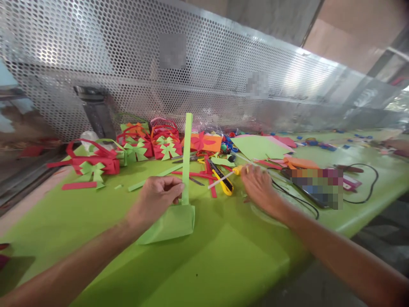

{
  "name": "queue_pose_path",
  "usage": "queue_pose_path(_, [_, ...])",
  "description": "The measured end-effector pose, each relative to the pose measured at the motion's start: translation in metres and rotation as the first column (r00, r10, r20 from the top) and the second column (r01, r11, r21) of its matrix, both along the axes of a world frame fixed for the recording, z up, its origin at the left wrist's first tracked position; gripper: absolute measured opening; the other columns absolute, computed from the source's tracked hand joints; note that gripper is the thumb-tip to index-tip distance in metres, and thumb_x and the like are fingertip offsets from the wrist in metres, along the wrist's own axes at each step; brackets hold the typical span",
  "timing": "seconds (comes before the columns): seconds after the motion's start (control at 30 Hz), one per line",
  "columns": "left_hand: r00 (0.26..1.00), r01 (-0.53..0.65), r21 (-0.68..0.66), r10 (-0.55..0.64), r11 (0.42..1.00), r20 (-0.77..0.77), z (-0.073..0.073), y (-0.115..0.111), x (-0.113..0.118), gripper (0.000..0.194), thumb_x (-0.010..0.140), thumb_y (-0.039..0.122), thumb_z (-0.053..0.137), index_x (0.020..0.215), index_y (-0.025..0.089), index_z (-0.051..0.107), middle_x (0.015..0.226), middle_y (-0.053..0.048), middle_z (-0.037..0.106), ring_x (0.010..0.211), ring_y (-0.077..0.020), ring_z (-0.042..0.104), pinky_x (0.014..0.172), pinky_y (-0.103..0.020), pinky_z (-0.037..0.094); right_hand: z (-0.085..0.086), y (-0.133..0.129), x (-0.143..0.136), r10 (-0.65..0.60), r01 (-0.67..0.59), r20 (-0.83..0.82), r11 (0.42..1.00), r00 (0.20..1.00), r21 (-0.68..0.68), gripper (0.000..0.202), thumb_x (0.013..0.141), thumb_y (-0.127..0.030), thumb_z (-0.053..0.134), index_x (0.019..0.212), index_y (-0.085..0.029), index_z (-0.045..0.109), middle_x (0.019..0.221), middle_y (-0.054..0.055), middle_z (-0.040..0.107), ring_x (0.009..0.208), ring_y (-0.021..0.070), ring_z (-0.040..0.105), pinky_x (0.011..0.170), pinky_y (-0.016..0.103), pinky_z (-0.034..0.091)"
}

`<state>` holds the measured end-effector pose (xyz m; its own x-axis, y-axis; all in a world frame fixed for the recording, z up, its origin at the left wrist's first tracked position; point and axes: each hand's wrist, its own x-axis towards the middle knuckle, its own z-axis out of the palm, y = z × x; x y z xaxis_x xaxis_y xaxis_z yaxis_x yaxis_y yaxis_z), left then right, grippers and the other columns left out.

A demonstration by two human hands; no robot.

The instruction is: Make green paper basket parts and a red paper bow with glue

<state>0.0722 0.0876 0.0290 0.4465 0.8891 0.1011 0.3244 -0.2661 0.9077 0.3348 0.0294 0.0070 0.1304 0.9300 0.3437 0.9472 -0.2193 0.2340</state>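
Note:
My left hand (159,192) pinches the lower part of an upright light green paper strip (187,149). At the strip's foot a folded light green paper bag (174,224) rests on the table, partly behind that hand. Further right, the fingers of my right hand (260,185) are curled round what looks like a hot glue gun (237,170), its yellow end and a whitish glue stick (220,180) pointing left; the rest is hidden. A yellow and black box cutter (222,179) lies between the hands, among red paper strips and scissors (194,180).
Finished red and green paper bags (168,147) with bows stand at the back left, before a dark bottle (97,113). Coloured paper sheets (260,147) lie behind my right hand. A phone (306,187) and black cord (306,202) are to the right. A perforated metal panel (204,72) borders the table.

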Motion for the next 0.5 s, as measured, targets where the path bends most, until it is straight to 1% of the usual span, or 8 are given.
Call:
queue_pose_path(0.07, [0.999, 0.036, 0.008, -0.036, 0.999, -0.008, 0.004, -0.003, 0.001, 0.019, 0.073, 0.031, 0.056, 0.062, 0.018, 0.063, 0.049, 0.003, 0.053, 0.047, -0.0105, 0.048, 0.049, -0.022, 0.042, 0.012, -0.002, -0.013, 0.092, -0.092, -0.044, 0.996, 0.995, 0.013, 0.029, 0.087, -0.014, 0.038, 0.102, -0.009, 0.062, 0.101, 0.021, 0.062, 0.095, 0.0301, 0.056, 0.076, 0.040, 0.042])
queue_pose_path(0.13, [0.997, 0.075, 0.011, -0.074, 0.997, -0.034, 0.010, -0.007, 0.003, 0.019, 0.073, 0.030, 0.055, 0.059, 0.018, 0.062, 0.049, 0.003, 0.053, 0.047, -0.0102, 0.047, 0.049, -0.022, 0.040, 0.025, -0.002, -0.030, 0.202, -0.203, -0.139, 0.979, 0.969, 0.009, 0.026, 0.090, -0.027, 0.041, 0.098, -0.016, 0.064, 0.094, 0.011, 0.065, 0.084, 0.0212, 0.059, 0.071, 0.031, 0.043])
queue_pose_path(0.17, [0.995, 0.086, 0.016, -0.085, 0.996, -0.055, 0.013, -0.008, 0.003, 0.021, 0.073, 0.030, 0.055, 0.057, 0.018, 0.060, 0.049, 0.003, 0.052, 0.047, -0.0099, 0.046, 0.049, -0.022, 0.039, 0.030, -0.001, -0.039, 0.287, -0.298, -0.246, 0.955, 0.926, -0.008, 0.027, 0.090, -0.033, 0.041, 0.095, -0.019, 0.064, 0.086, 0.005, 0.066, 0.074, 0.0156, 0.059, 0.065, 0.025, 0.043])
queue_pose_path(0.2, [0.993, 0.093, 0.024, -0.091, 0.995, -0.079, 0.015, -0.010, 0.004, 0.022, 0.073, 0.029, 0.054, 0.055, 0.018, 0.059, 0.049, 0.004, 0.052, 0.047, -0.0095, 0.045, 0.049, -0.021, 0.038, 0.033, 0.001, -0.048, 0.358, -0.408, -0.466, 0.913, 0.809, -0.007, 0.028, 0.089, -0.037, 0.043, 0.092, -0.018, 0.065, 0.079, 0.003, 0.066, 0.065, 0.0129, 0.057, 0.060, 0.023, 0.041])
queue_pose_path(0.27, [0.989, 0.099, 0.050, -0.093, 0.994, -0.116, 0.019, -0.011, 0.004, 0.022, 0.074, 0.028, 0.054, 0.056, 0.018, 0.060, 0.048, 0.004, 0.050, 0.045, -0.0088, 0.042, 0.046, -0.020, 0.034, 0.036, 0.005, -0.066, 0.343, -0.528, -0.787, 0.849, 0.513, 0.026, 0.030, 0.083, -0.041, 0.051, 0.087, -0.015, 0.065, 0.069, 0.001, 0.063, 0.057, 0.0106, 0.052, 0.053, 0.021, 0.039])
queue_pose_path(0.33, [0.984, 0.107, 0.109, -0.089, 0.988, -0.155, 0.022, -0.013, 0.003, 0.019, 0.074, 0.026, 0.053, 0.059, 0.018, 0.062, 0.047, 0.006, 0.047, 0.044, -0.0079, 0.038, 0.044, -0.020, 0.029, 0.035, 0.009, -0.080, 0.258, -0.563, -0.922, 0.825, 0.288, 0.055, 0.028, 0.076, -0.040, 0.060, 0.080, -0.012, 0.064, 0.064, -0.001, 0.059, 0.054, 0.0095, 0.049, 0.051, 0.021, 0.037])
queue_pose_path(0.4, [0.979, 0.113, 0.194, -0.076, 0.975, -0.188, 0.024, -0.013, 0.002, 0.018, 0.074, 0.024, 0.053, 0.061, 0.018, 0.063, 0.047, 0.006, 0.045, 0.043, -0.0071, 0.035, 0.042, -0.019, 0.025, 0.032, 0.011, -0.090, 0.223, -0.561, -0.957, 0.824, 0.188, 0.081, 0.026, 0.071, -0.038, 0.064, 0.073, -0.012, 0.061, 0.059, -0.003, 0.053, 0.052, 0.0082, 0.045, 0.049, 0.021, 0.034])
queue_pose_path(0.5, [0.978, 0.113, 0.302, -0.052, 0.946, -0.204, 0.026, -0.014, 0.001, 0.014, 0.073, 0.020, 0.054, 0.063, 0.018, 0.064, 0.048, 0.007, 0.047, 0.043, -0.0065, 0.034, 0.041, -0.019, 0.025, 0.031, 0.011, -0.095, 0.230, -0.534, -0.963, 0.836, 0.139, 0.123, 0.024, 0.067, -0.036, 0.068, 0.065, -0.014, 0.057, 0.054, -0.006, 0.047, 0.050, 0.0070, 0.039, 0.047, 0.021, 0.030])
